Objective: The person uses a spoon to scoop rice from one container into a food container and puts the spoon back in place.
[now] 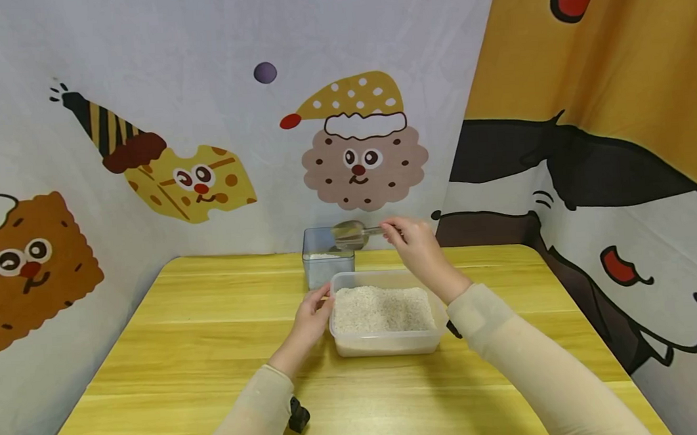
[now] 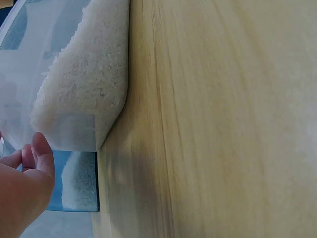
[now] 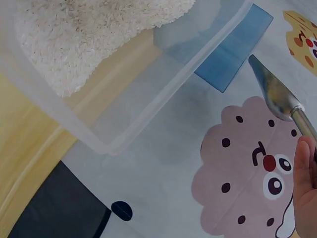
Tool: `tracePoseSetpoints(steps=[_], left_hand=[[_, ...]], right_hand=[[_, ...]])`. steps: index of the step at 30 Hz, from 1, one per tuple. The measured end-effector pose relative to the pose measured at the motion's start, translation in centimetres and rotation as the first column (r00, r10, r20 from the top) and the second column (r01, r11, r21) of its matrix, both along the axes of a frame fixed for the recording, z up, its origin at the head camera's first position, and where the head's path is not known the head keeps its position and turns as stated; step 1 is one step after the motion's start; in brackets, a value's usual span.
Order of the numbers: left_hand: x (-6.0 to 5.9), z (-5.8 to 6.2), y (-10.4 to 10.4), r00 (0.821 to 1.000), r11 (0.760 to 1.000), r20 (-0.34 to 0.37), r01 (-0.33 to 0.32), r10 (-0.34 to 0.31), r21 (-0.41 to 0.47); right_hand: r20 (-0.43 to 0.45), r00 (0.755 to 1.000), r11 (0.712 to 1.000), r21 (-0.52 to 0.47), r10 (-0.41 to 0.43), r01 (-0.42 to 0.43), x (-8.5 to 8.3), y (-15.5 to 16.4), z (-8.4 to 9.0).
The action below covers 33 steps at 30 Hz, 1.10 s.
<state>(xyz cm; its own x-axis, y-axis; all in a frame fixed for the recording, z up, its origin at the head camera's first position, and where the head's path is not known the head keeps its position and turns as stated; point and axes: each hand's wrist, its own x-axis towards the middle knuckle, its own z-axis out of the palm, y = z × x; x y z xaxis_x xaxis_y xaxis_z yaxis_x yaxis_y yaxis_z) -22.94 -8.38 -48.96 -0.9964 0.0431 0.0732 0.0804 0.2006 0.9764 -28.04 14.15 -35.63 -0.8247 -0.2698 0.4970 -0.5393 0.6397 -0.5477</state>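
Note:
My right hand (image 1: 417, 243) grips the handle of a metal scoop (image 1: 351, 235), also seen side-on in the right wrist view. The scoop's bowl hangs tilted above the blue see-through container (image 1: 329, 271), which has some white rice in it. Whether rice lies in the scoop cannot be told. In front stands a clear plastic tub (image 1: 387, 345) holding a broad heap of rice (image 1: 383, 307). At the tub's back left corner my left hand (image 1: 309, 321) touches its outer side, the fingers loosely bent in the left wrist view (image 2: 29, 183).
A wood-grain table (image 1: 212, 330) bears both containers, the blue one just behind the tub near the back edge. Behind the table hangs a printed cloth (image 1: 230, 105) with cartoon figures. Small black devices (image 1: 298, 415) sit at the wrists.

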Motion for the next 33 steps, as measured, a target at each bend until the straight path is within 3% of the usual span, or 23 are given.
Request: tracePoseSetpoints(steps=[5, 9, 13, 15, 18, 22, 27, 33], left_hand=[[0.8, 1.7, 0.1, 1.000, 1.000, 0.010, 0.014, -0.014, 0.003], [1.6, 3.2, 0.2, 1.000, 1.000, 0.010, 0.023, -0.023, -0.006], [1.4, 2.9, 0.2, 1.000, 1.000, 0.010, 0.020, -0.020, 0.005], [1.0, 2.0, 0.1, 1.000, 1.000, 0.005, 0.013, -0.014, 0.009], [0.3, 0.6, 0.0, 1.000, 1.000, -0.002, 0.002, -0.002, -0.004], [-0.1, -0.3, 0.0, 1.000, 1.000, -0.005, -0.009, 0.009, -0.017], [-0.1, -0.4, 0.1, 1.000, 1.000, -0.013, -0.011, 0.011, -0.008], [-0.1, -0.3, 0.0, 1.000, 1.000, -0.010, -0.009, 0.009, -0.005]], right_hand=[[0.004, 1.000, 1.000, -0.023, -0.014, 0.014, 0.2, 0.1, -0.1], [0.084, 0.995, 0.991, -0.121, -0.044, 0.055, 0.3, 0.6, -0.3], [0.226, 0.974, 0.951, -0.293, -0.035, 0.102, 0.2, 1.4, -0.6], [0.320, 0.947, 0.908, -0.399, 0.005, 0.130, 0.3, 1.8, -0.7], [0.452, 0.889, 0.823, -0.533, 0.082, 0.195, 0.5, 2.6, -0.9], [0.567, 0.805, 0.736, -0.618, 0.173, 0.277, 1.2, 3.9, -1.3], [0.612, 0.756, 0.708, -0.640, 0.233, 0.300, 2.3, 5.6, -2.1], [0.637, 0.737, 0.711, -0.625, 0.226, 0.322, 3.3, 7.0, -2.8]])
